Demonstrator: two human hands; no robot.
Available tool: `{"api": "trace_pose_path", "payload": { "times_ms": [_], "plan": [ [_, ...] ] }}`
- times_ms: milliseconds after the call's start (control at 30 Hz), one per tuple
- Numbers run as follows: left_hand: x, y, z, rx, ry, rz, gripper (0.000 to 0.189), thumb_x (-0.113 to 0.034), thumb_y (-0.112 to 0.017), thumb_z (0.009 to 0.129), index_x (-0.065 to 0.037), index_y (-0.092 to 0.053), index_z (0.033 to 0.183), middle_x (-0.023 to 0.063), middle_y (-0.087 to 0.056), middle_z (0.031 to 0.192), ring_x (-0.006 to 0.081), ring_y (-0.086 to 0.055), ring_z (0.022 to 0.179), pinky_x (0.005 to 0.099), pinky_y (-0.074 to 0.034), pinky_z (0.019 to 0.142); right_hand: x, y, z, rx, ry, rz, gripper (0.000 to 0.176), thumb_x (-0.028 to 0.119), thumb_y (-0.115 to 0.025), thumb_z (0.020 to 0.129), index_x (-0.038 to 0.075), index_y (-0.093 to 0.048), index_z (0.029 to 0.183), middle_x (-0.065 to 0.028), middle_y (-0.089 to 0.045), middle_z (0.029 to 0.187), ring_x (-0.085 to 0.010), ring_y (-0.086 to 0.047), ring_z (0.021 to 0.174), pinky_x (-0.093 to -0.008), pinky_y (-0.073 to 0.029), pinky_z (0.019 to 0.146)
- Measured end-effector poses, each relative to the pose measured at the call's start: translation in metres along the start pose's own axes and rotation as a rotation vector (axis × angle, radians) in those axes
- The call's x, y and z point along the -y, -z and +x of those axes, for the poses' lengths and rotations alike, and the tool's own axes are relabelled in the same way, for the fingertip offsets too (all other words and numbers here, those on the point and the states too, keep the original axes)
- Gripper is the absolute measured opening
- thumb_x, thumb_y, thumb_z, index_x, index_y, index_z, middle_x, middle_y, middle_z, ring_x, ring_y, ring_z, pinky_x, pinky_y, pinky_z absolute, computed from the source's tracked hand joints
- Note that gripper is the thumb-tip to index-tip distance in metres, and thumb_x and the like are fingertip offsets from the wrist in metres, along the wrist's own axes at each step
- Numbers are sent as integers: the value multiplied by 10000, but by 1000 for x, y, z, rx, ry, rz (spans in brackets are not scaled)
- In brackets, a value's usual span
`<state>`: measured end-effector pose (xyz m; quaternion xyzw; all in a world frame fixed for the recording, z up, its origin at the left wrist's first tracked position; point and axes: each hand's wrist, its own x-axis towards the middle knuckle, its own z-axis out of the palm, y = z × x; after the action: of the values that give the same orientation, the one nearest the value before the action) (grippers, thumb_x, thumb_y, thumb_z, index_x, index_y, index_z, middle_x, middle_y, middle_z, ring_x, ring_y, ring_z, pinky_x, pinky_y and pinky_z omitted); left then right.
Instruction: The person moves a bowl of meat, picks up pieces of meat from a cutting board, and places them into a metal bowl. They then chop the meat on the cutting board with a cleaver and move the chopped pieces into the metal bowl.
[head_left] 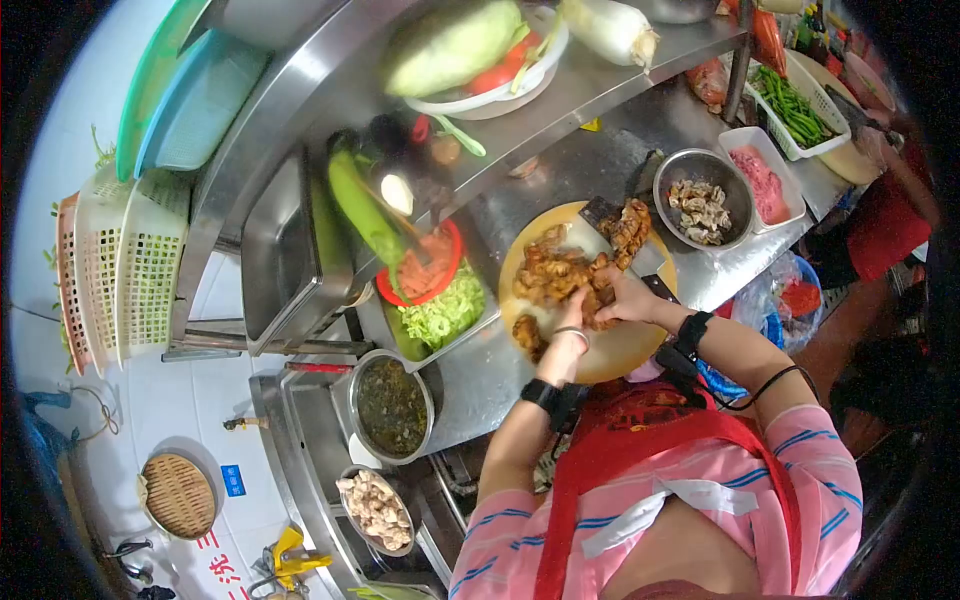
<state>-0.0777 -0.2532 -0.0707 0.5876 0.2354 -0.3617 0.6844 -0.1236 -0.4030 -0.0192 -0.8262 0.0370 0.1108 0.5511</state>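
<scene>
On the round cutting board [612, 352] lies a heap of brown cooked meat pieces [548, 268]. My left hand [573, 318] presses its fingers around meat at the near side of the heap. Right beside it, my right hand [630, 300] has its fingers closed on the same meat, and the pieces between both hands are partly hidden. A flat metal blade [652, 262], apparently a cleaver, rests on the board's right side, with a larger brown piece [629, 232] over it. One smaller piece [527, 332] sits near the board's left edge.
Right of the board stand a steel bowl of greyish pieces [738, 228], a white tub of pink meat [795, 205] and a basket of green peppers [835, 135]. At left are shredded greens [440, 318], a red bowl [452, 270] and a steel pot [428, 440]. A shelf [600, 95] overhangs the back.
</scene>
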Motion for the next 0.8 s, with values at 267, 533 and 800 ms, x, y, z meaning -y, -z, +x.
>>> {"api": "trace_pose_path", "payload": {
  "times_ms": [267, 533, 800],
  "plan": [
    [-62, -19, -16, 74, -5, -452, 531, -472, -429, 847, -87, -463, 1211, 82, -504, 1214, 265, -472, 1090, 444, -343, 944, -1, -13, -13, 35, 244, -497, 244, 158, -625, 611, 50, -607, 830, -161, -587, 897, -331, -549, 886, -405, -444, 767],
    [-66, 5, 34, -44, -27, -222, 390, -267, -541, 815, -39, -508, 1129, 97, -574, 1083, 261, -575, 912, 424, -471, 749, -9, -15, -10, -13, 488, -548, 190, 175, -601, 632, 59, -587, 781, -150, -567, 773, -313, -564, 786, -393, -436, 769],
    [-74, 20, 42, -179, -297, 4, 354, -58, -661, 698, -20, -538, 1028, 102, -591, 937, 237, -579, 756, 403, -475, 537, -25, -6, 13, 119, 451, -499, 259, 149, -617, 578, 67, -579, 821, -147, -592, 827, -345, -563, 783, -439, -444, 679]
  ]
}}
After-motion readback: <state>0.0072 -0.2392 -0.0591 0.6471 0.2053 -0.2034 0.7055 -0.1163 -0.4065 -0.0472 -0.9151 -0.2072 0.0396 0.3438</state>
